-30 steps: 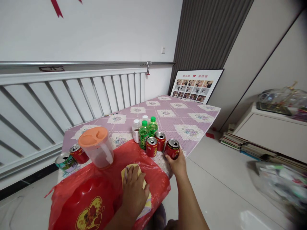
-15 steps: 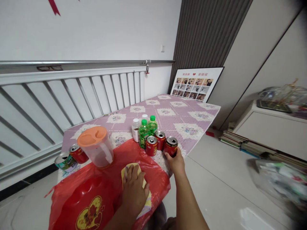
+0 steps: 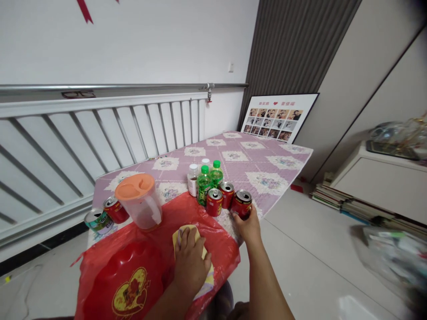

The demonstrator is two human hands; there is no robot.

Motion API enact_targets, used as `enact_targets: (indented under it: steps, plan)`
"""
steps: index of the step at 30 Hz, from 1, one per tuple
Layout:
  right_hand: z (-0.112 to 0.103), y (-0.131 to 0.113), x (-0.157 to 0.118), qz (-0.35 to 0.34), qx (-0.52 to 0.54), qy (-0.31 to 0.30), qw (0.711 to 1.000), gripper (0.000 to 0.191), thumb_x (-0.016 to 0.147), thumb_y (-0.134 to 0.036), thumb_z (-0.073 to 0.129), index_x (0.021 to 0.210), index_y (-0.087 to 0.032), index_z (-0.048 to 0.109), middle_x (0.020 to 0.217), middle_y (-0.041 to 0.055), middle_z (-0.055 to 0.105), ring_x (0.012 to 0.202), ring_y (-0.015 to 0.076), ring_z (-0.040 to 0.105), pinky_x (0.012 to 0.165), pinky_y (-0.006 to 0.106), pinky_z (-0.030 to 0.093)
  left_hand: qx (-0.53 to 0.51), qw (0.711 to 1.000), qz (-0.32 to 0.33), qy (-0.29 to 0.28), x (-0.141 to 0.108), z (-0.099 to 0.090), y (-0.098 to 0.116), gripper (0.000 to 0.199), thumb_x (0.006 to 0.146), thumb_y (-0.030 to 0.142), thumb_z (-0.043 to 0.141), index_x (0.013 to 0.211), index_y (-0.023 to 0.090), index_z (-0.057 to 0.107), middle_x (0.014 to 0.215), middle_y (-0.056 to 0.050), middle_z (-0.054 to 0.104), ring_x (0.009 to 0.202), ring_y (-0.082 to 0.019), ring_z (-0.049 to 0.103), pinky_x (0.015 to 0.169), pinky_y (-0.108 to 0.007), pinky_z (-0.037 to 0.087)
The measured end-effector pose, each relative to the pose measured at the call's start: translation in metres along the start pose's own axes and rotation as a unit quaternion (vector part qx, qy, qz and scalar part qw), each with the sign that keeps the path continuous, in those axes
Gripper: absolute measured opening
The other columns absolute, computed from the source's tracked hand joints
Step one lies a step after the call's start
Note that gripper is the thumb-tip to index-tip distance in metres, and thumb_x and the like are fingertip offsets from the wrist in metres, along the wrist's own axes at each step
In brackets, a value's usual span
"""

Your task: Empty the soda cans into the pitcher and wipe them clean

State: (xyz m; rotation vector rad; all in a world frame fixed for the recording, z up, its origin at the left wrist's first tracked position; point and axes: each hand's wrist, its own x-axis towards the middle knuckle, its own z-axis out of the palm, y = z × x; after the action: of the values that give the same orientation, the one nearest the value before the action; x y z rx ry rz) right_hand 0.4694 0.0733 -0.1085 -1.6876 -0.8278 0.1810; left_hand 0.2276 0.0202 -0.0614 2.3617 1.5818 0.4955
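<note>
My left hand [image 3: 191, 262] lies flat on a folded yellow cloth [image 3: 209, 278], over a red plastic sheet [image 3: 183, 206]. My right hand [image 3: 249, 226] has its fingers around the lower side of a red drink can [image 3: 241, 203], which stands upright near the table's right edge. Two more red cans, one of them a red can [image 3: 214, 202] nearer the sheet, stand just left of it. Behind them are two green-capped bottles [image 3: 204, 184] and two white-capped bottles [image 3: 192, 180]. A scalloped red tray [image 3: 100, 289] with a heart print rests left of my left hand.
A clear pitcher [image 3: 142, 213] with an orange lid stands on the left, beside another red can [image 3: 115, 210] and a green can [image 3: 98, 222]. The patterned tablecloth [image 3: 235, 156] stretches back to a photo board [image 3: 275, 116]. A radiator [image 3: 133, 129] runs along the wall.
The view has shifted slightly, so everything sits a little further right. Both hands keep their places, the left on the cloth and the right around the red can.
</note>
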Motion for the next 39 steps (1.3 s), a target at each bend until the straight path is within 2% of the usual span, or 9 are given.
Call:
enact_targets:
  steps: [8,12,19,22,24,29,32,36,39]
  plan:
    - [-0.014,-0.005,-0.017,0.029,-0.017,0.023,0.999,0.091,0.066,-0.051,0.066,0.139,-0.005,0.04,0.123,0.0244,0.059,0.112,0.0363,0.058,0.095,0.053,0.044,-0.006,1.0,0.012,0.017,-0.001,-0.001,-0.001,0.038,0.081,0.028,0.061,0.119,0.027,0.066,0.146,-0.007,0.049,0.14,-0.034,0.032,0.116,-0.056,0.024]
    - [-0.019,-0.024,-0.042,-0.002,-0.014,0.035,0.999,0.072,0.076,-0.049,0.058,0.135,-0.01,0.046,0.12,0.0199,0.06,0.108,0.0321,0.059,0.097,0.051,0.044,-0.005,1.0,0.013,0.017,-0.001,0.001,-0.003,0.039,0.082,0.031,0.06,0.121,0.026,0.064,0.146,-0.007,0.048,0.14,-0.033,0.032,0.116,-0.056,0.023]
    - [0.005,-0.051,-0.092,-0.081,0.011,-0.011,0.997,0.046,0.085,-0.044,0.049,0.121,-0.016,0.058,0.116,0.0143,0.064,0.105,0.0259,0.06,0.093,0.044,0.049,-0.019,1.0,0.004,0.0,-0.001,-0.003,-0.002,0.042,0.083,0.036,0.059,0.124,0.027,0.061,0.148,-0.007,0.047,0.142,-0.031,0.03,0.118,-0.054,0.02]
    - [0.01,-0.057,-0.111,-0.103,0.005,-0.024,0.994,0.043,0.087,-0.042,0.048,0.119,-0.016,0.058,0.116,0.0147,0.065,0.105,0.0259,0.061,0.095,0.047,0.048,-0.085,0.996,0.003,-0.028,0.003,-0.01,-0.006,0.045,0.081,0.031,0.059,0.125,0.025,0.06,0.15,-0.008,0.045,0.143,-0.033,0.027,0.117,-0.058,0.02]
    - [0.009,-0.062,-0.121,-0.12,-0.002,-0.033,0.992,0.042,0.086,-0.043,0.047,0.117,-0.016,0.059,0.114,0.015,0.065,0.106,0.0268,0.061,0.097,0.049,0.047,-0.144,0.989,0.018,-0.038,0.006,-0.019,-0.01,0.044,0.078,0.026,0.059,0.122,0.024,0.062,0.146,-0.008,0.049,0.141,-0.032,0.031,0.117,-0.055,0.023]
    - [0.01,-0.087,-0.131,-0.176,-0.017,-0.077,0.981,0.04,0.085,-0.041,0.049,0.114,-0.017,0.061,0.114,0.0137,0.067,0.109,0.0279,0.059,0.1,0.049,0.044,-0.213,0.976,0.054,-0.003,-0.001,-0.058,-0.028,0.045,0.073,0.012,0.055,0.116,0.021,0.064,0.132,-0.006,0.06,0.127,-0.02,0.05,0.114,-0.033,0.036]
    - [0.02,-0.106,-0.135,-0.212,-0.061,-0.136,0.966,0.04,0.087,-0.04,0.047,0.118,-0.018,0.061,0.119,0.0132,0.066,0.114,0.0272,0.058,0.103,0.046,0.043,-0.277,0.957,0.08,0.042,-0.021,-0.087,-0.048,0.043,0.073,0.011,0.055,0.113,0.021,0.063,0.127,-0.007,0.062,0.123,-0.021,0.054,0.111,-0.036,0.04]
    - [0.042,-0.119,-0.148,-0.214,-0.182,-0.224,0.933,0.043,0.089,-0.038,0.045,0.124,-0.017,0.059,0.129,0.0135,0.062,0.122,0.0274,0.055,0.105,0.043,0.042,-0.285,0.947,0.082,0.126,-0.046,-0.121,-0.093,0.033,0.076,0.013,0.055,0.106,0.023,0.064,0.109,-0.007,0.068,0.108,-0.024,0.062,0.1,-0.041,0.049]
    - [0.053,-0.117,-0.159,-0.184,-0.287,-0.251,0.906,0.046,0.09,-0.035,0.045,0.13,-0.017,0.057,0.138,0.0148,0.056,0.128,0.0299,0.051,0.104,0.045,0.042,-0.23,0.955,0.048,0.182,-0.049,-0.143,-0.14,0.03,0.077,0.016,0.057,0.105,0.023,0.063,0.11,-0.007,0.069,0.108,-0.026,0.063,0.1,-0.044,0.049]
